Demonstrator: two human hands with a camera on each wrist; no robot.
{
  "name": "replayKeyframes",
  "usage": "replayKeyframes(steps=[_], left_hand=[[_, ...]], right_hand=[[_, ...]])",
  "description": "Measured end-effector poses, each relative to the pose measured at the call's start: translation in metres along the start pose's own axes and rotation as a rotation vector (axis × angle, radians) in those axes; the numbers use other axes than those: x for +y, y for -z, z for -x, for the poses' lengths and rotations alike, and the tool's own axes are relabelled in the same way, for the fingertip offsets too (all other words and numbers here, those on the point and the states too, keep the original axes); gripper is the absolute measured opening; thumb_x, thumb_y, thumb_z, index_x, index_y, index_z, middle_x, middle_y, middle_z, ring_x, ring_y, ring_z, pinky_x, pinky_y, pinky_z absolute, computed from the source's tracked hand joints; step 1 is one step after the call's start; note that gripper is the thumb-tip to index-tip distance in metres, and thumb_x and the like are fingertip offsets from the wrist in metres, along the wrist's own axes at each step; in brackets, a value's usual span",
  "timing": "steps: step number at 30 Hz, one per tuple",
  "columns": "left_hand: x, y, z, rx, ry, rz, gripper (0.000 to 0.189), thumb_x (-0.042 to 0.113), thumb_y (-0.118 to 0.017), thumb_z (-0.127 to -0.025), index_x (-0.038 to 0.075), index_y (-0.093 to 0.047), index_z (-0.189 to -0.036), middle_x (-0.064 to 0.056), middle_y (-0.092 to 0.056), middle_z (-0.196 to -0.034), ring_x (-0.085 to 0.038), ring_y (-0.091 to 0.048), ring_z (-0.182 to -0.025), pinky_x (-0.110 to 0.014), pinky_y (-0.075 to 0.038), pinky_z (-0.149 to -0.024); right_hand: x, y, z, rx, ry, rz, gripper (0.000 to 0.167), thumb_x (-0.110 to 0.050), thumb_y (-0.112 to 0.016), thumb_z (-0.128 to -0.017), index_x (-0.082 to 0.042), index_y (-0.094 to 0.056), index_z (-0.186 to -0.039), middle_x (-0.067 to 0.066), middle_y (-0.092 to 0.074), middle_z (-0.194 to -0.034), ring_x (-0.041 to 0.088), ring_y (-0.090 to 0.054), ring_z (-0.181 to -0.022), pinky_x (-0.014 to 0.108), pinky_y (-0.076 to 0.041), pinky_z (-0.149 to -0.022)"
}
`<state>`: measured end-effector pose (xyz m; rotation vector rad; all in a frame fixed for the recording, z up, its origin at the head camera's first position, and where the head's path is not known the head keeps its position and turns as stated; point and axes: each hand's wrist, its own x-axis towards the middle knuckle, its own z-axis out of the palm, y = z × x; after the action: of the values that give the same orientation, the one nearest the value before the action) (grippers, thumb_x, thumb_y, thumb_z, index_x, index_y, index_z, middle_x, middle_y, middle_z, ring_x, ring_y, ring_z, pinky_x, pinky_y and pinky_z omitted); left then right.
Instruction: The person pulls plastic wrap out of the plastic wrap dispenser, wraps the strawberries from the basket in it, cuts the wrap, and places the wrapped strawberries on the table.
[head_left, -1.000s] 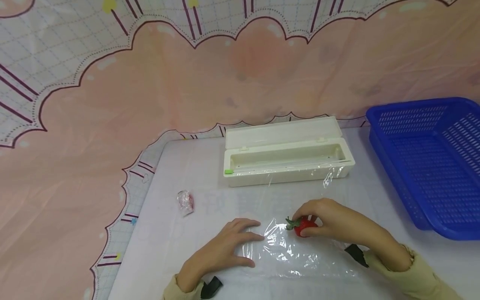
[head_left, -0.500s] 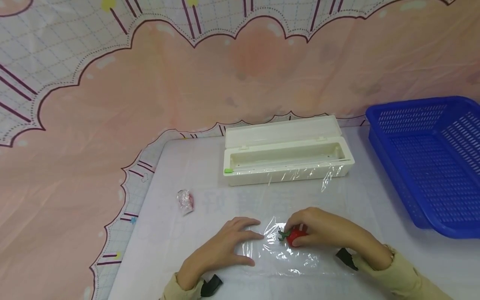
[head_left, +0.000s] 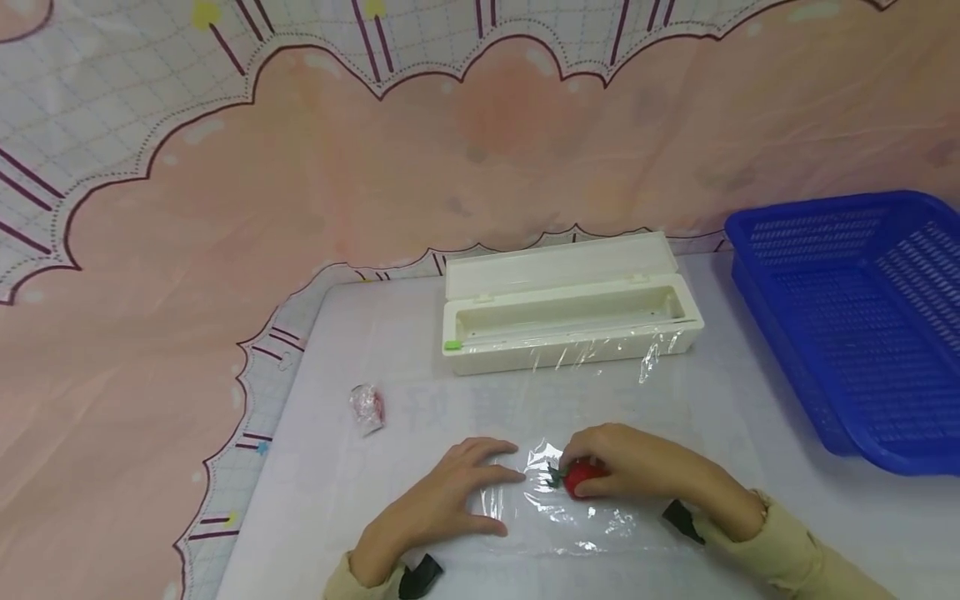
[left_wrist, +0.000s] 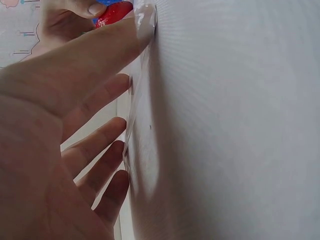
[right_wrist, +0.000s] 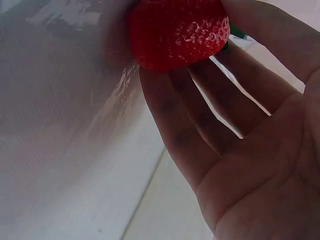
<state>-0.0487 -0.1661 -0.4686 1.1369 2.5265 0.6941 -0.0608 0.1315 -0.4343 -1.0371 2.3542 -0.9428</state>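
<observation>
My right hand (head_left: 637,462) holds a red strawberry (head_left: 582,479) with a green leafy top between thumb and fingers, low over a sheet of clear plastic wrap (head_left: 577,529). The right wrist view shows the strawberry (right_wrist: 177,35) close up, right at the film, with the thumb on one side and the fingers on the other. Spread fingers of my left hand (head_left: 453,492) rest at the left edge of the wrap. Up close in the left wrist view, its fingertips (left_wrist: 117,127) touch the film's edge and hold nothing curled.
A white wrap dispenser box (head_left: 573,354) with its lid raised stands behind the hands, film hanging over its front. To the right is a blue plastic basket (head_left: 795,367). A small film-wrapped pinkish item (head_left: 367,408) lies on the white table (head_left: 315,517) at left.
My right hand has carried the strawberry left and toward me, lower over the wrap. The left hand has stayed in place.
</observation>
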Motion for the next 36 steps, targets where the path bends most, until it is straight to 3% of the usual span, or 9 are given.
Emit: replayKeyframes(steps=[8, 19, 28, 36], left_hand=[[0.000, 0.002, 0.006, -0.010, 0.001, -0.018, 0.058, 0.047, -0.079, -0.080, 0.032, -0.062, -0.134, 0.006, -0.043, -0.151, -0.019, -0.035, -0.141, -0.046, -0.035, -0.114], [-0.001, 0.003, 0.003, -0.033, -0.022, -0.021, 0.053, 0.048, -0.075, -0.084, 0.032, -0.062, -0.133, 0.005, -0.043, -0.151, -0.018, -0.035, -0.141, -0.045, -0.036, -0.114], [-0.001, 0.003, 0.007, 0.011, -0.073, -0.030, 0.045, 0.044, -0.076, -0.085, 0.029, -0.067, -0.126, 0.006, -0.048, -0.146, -0.016, -0.036, -0.141, -0.042, -0.035, -0.115], [0.001, 0.004, 0.006, 0.046, -0.121, -0.054, 0.039, 0.041, -0.077, -0.085, 0.027, -0.070, -0.120, 0.007, -0.058, -0.135, -0.018, -0.038, -0.140, -0.043, -0.035, -0.114]], right_hand=[[-0.005, -0.003, 0.001, 0.018, -0.026, 0.035, 0.022, -0.020, -0.075, -0.088, -0.022, -0.072, -0.109, -0.014, -0.067, -0.105, 0.001, -0.058, -0.095, 0.027, -0.053, -0.084], [-0.002, 0.009, 0.016, 0.119, -0.032, 0.082, 0.030, -0.021, -0.076, -0.088, -0.018, -0.070, -0.117, -0.008, -0.069, -0.113, 0.011, -0.062, -0.107, 0.038, -0.054, -0.095], [0.014, 0.022, 0.051, 0.195, 0.061, 0.081, 0.025, -0.025, -0.075, -0.090, -0.023, -0.069, -0.114, -0.013, -0.068, -0.110, 0.009, -0.063, -0.104, 0.032, -0.055, -0.090], [0.033, 0.014, 0.075, 0.212, 0.172, 0.074, 0.024, -0.023, -0.078, -0.087, -0.026, -0.070, -0.110, -0.015, -0.068, -0.106, 0.003, -0.063, -0.099, 0.022, -0.052, -0.088]])
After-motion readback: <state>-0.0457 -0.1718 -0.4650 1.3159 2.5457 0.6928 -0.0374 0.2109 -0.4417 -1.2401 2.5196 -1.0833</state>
